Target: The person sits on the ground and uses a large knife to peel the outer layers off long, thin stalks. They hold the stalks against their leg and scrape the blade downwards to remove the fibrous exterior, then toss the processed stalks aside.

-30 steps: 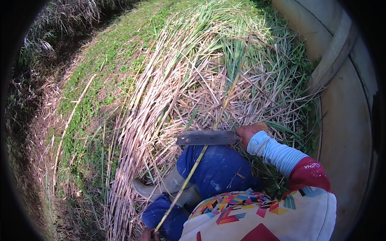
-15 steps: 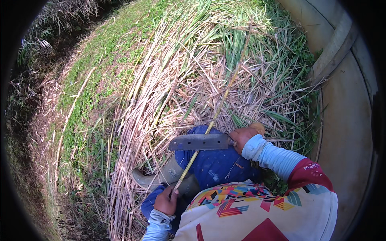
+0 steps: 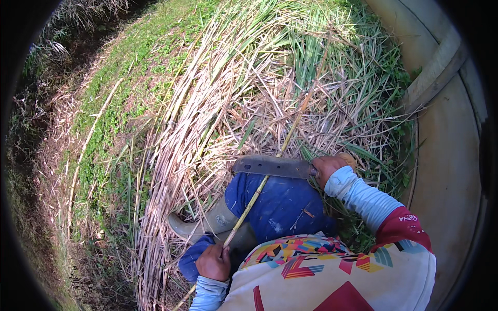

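- Step in hand: judged from the posture, the machete (image 3: 272, 166) is being worked against the stalk (image 3: 254, 198), most likely to dress its surface; the pose alone does not settle whether a scrape or a cut is intended.
- Stalk position: it slants from below the left hand (image 3: 213, 263), across the blue trousers (image 3: 282, 205) at the raised knee, and up over the dry leaf litter (image 3: 270, 103). Whether it rests on the knee cannot be told.
- Left hand: fingers curled around the stalk near its lower part; a short length projects past the grip.
- Right hand (image 3: 330, 170): fingers wrapped around the machete handle, the brown butt (image 3: 347, 159) protruding behind.
- Blade position: crosswise over the stalk at the upper edge of the knee, tip to the left. Firm contact with the stalk cannot be confirmed.
- Next move calls for: a steady left grip, the stalk kept taut and in line, and a shallow, even blade angle along its length.
- Caution: the knee lies just beside the blade; stroke direction and pressure should keep the edge clear of the trousers and left hand.
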### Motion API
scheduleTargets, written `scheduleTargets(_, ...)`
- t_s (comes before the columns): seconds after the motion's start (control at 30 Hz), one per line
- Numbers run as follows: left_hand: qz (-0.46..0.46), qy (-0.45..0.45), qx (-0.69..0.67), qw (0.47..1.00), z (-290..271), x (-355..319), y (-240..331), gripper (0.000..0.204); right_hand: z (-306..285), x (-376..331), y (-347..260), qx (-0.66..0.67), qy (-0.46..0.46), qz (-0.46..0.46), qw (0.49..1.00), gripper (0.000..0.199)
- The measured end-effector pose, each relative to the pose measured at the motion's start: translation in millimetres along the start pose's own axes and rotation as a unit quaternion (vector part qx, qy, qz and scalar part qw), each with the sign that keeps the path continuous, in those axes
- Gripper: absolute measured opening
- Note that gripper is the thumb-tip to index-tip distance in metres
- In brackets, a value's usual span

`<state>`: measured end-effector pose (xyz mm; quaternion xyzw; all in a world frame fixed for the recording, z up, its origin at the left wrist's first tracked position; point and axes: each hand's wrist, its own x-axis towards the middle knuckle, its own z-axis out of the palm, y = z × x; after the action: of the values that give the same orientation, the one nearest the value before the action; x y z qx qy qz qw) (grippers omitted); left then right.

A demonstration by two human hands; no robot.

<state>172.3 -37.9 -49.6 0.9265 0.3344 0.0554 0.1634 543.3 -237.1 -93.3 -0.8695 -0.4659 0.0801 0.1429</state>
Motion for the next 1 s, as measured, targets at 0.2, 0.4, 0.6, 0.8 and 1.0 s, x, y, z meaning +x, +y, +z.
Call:
scheduleTargets(0.2,0.003,-0.007,-0.053,0.999,15.4,-7.1,-10.1,0.016,11.4,-1.8,1.0,-0.035,-0.012,-0.028,0.999,0.021)
scheduleTargets(0.4,-0.077,-0.089,-0.093,0.989,18.2,-9.3,-5.8,0.019,-36.7,28.8,34.2,-0.026,-0.037,0.307,0.950,0.028)
scheduleTargets(0.6,-0.076,-0.113,-0.046,0.990,9.1,-2.9,-0.1,0.016,-20.1,5.6,17.1,-0.027,-0.024,0.123,0.992,0.021)
scheduleTargets(0.8,-0.040,-0.039,-0.013,0.998,-5.4,-18.0,-6.0,0.014,12.8,11.8,7.4,-0.024,0.000,-0.039,0.999,0.019)
scheduleTargets(1.0,-0.039,-0.067,-0.045,0.996,-1.3,-29.1,-17.8,0.016,6.0,47.9,40.9,-0.021,-0.013,0.177,0.984,0.021)
